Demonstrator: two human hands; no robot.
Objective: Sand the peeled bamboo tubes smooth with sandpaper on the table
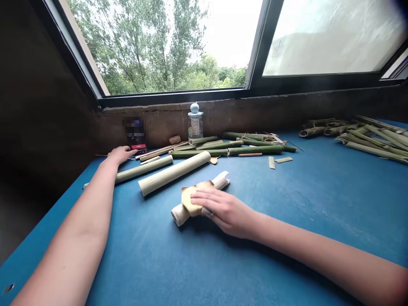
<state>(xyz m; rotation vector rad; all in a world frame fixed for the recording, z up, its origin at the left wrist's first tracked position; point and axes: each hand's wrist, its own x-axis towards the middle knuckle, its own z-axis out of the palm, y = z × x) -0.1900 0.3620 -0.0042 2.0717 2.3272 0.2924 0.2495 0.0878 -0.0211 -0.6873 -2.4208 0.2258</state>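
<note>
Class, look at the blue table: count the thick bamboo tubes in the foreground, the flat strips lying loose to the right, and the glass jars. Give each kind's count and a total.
Thick bamboo tubes: 3
Flat strips: 2
Glass jars: 1
Total: 6

We saw a bare left arm [76, 225] and a bare right arm [302, 242], both slim, narrowing at the wrists into a left hand [121, 154] and a right hand [223, 210] with long, slender fingers [207, 196].
</note>
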